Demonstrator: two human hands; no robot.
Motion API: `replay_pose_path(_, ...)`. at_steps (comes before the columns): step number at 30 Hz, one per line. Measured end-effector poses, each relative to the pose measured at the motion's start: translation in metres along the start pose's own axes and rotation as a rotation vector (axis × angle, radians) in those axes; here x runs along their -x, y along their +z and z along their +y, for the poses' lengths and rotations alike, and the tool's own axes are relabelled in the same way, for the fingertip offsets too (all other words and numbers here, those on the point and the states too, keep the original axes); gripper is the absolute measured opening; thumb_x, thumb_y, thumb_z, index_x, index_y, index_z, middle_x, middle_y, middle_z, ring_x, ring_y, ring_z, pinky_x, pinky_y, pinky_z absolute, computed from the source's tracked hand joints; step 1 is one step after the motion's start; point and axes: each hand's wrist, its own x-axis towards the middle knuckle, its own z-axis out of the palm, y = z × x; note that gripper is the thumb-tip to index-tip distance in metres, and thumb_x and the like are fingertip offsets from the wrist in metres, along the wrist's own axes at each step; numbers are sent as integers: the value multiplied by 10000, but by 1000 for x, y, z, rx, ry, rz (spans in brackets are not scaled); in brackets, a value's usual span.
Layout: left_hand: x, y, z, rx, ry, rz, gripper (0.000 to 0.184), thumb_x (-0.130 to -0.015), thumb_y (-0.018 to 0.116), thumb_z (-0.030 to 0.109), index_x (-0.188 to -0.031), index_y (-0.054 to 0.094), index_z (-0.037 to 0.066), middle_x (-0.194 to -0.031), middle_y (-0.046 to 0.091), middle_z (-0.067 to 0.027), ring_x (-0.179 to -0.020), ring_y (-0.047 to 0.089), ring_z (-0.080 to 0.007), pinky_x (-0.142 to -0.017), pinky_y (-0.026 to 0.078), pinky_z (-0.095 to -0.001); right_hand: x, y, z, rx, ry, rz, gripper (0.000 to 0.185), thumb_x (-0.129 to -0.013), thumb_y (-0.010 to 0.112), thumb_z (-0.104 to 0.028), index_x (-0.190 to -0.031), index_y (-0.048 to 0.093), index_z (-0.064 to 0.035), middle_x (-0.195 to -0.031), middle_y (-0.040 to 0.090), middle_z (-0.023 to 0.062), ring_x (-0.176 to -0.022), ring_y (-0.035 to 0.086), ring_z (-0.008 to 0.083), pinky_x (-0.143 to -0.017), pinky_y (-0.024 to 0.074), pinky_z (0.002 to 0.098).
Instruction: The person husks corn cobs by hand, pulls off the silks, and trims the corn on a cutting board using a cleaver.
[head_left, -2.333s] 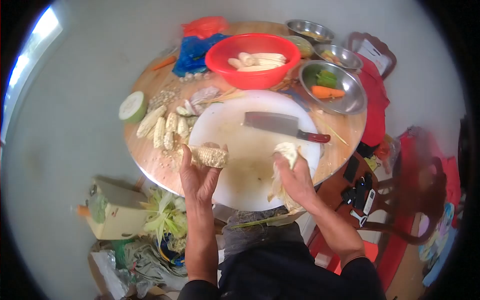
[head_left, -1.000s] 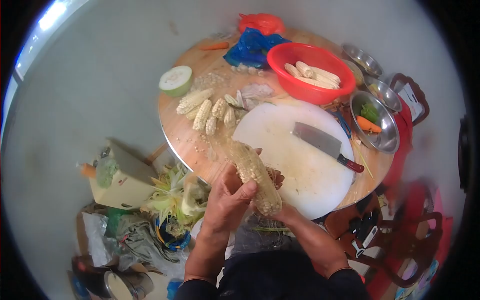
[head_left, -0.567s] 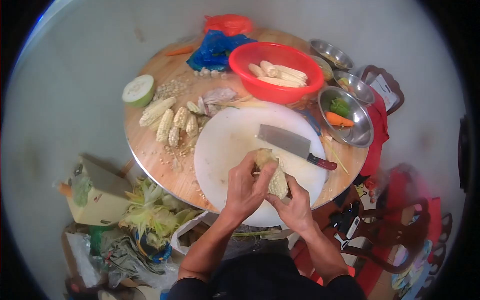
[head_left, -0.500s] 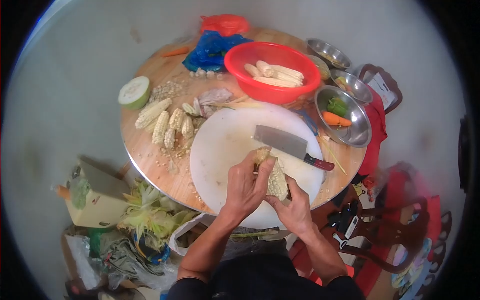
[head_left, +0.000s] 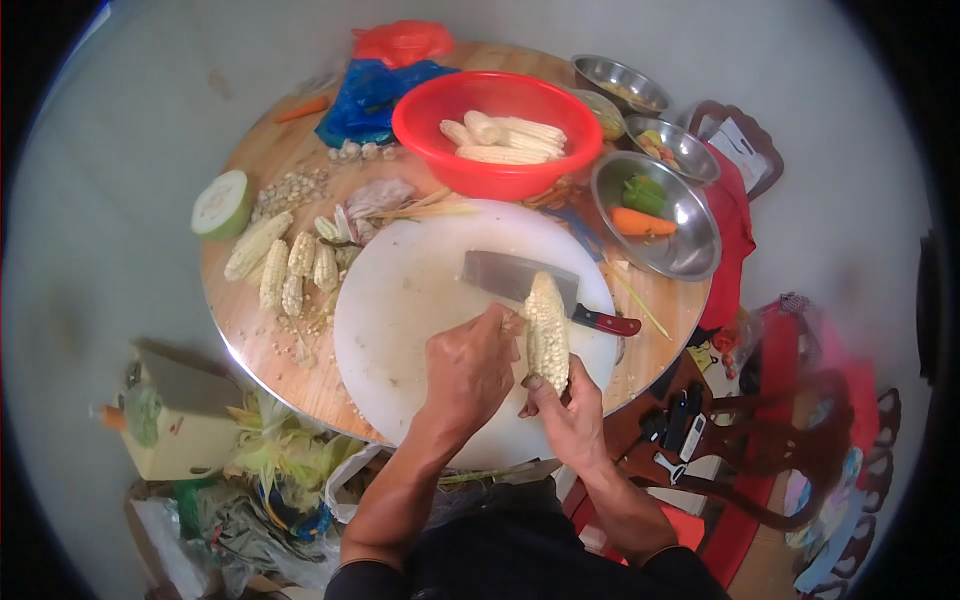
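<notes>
Clamping round the lower end of one white corn cob (head_left: 547,330), the fingers of the right hand (head_left: 574,405) are holding it nearly upright above the round white cutting board (head_left: 400,270). Just beside that cob, the left hand (head_left: 470,362) is curling its fingers together; whether they are pinching anything, I cannot tell. Behind the cob, one cleaver (head_left: 500,274) is lying flat on the board, its reddish handle pointing right.

Beneath the board, a round wooden table (head_left: 268,345) is showing its pale grain, and loose kernels are scattering over it left of the board. At least five loose cobs (head_left: 273,275) are clustering on that side, and farther left of the board one cut winter melon (head_left: 222,205) is showing its white face. Beyond the board, one red basin (head_left: 490,182) is holding at least four peeled cobs (head_left: 500,155). Beyond the board to the left, one blue bag (head_left: 365,95), one red bag (head_left: 400,42) and one carrot (head_left: 302,109) are lying. To its far right, three steel bowls (head_left: 692,240) are standing, the nearest holding a second carrot (head_left: 640,222) and green pepper (head_left: 643,194).

Below the board's left, one cream box (head_left: 180,420) and heaped corn husks (head_left: 290,445) are sitting; a dark wooden chair (head_left: 765,435) is standing below its right.
</notes>
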Motion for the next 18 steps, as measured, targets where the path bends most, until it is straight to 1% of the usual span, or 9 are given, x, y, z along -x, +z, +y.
replay_pose_path(2,3,-4,-3,111,14,-52,64,-895,648,18,-957,662,28,-694,667,-141,-581,662,-298,-532,509,-386,-4,-8,2,-80,16,-40,360,-1032,618,-217,-1251,531,55,-998,643,102,-771,633,142,-667,556,312)
replay_pose_path(4,7,-7,-7,427,-67,-187,90,-913,639,6,-1001,660,2,-679,664,-109,-548,632,-211,-527,495,-334,-8,-17,-1,-159,29,-82,365,-1048,593,-257,-1247,535,44,-974,622,89,-730,603,135,-660,545,319)
replay_pose_path(5,7,-9,-8,428,-67,-188,90,-913,639,6,-1001,660,2,-679,664,-109,-548,632,-211,-527,495,-334,-8,-19,-5,-332,84,-144,382,-1061,561,-288,-1258,531,38,-947,607,83,-697,560,127,-655,534,331)
replay_pose_path(6,4,-10,-8,455,-164,-153,118,-927,598,-16,-1024,665,-8,-695,661,-81,-585,619,-153,-537,498,-298,-8,-22,-7,-507,140,-206,402,-1074,529,-318,-1268,527,33,-921,592,77,-664,516,119,-650,524,343)
replay_pose_path(7,1,-12,-9,482,-261,-118,156,-941,557,-38,-1047,669,-19,-710,658,-54,-623,605,-95,-547,502,-261,-7,-25,-7,-506,140,-206,402,-1074,529,-318,-1268,527,33,-921,592,77,-664,516,119,-650,524,343)
replay_pose_path(8,-1,-10,-12,618,-358,-120,158,-978,554,12,-1080,672,-15,-737,656,-41,-638,598,-79,-535,494,-259,-7,-27,-6,-561,156,-274,406,-1078,517,-326,-1277,522,28,-909,580,78,-652,482,113,-643,517,346)
replay_pose_path(12,-4,-1,-10,768,-470,-101,176,-1024,604,140,-1026,654,-29,-649,612,-85,-564,548,-122,-540,459,-289,-5,-26,0,-553,156,-397,427,-1084,499,-348,-1304,504,18,-888,557,82,-649,466,110,-634,508,345)
replay_pose_path(14,-5,1,-10,414,-175,-161,221,-1043,579,187,-975,631,-17,-627,557,-111,-551,523,-167,-549,453,-328,-1,-19,-2,-484,129,-384,438,-1082,498,-362,-1305,503,15,-879,547,77,-646,465,109,-632,506,345)
replay_pose_path(18,-9,3,-7,444,-170,-158,247,-1047,565,204,-910,593,0,-616,507,-149,-535,502,-241,-551,436,-371,2,-21,-1,-444,73,-422,464,-1081,481,-385,-1316,497,15,-859,526,64,-625,446,104,-634,502,337)
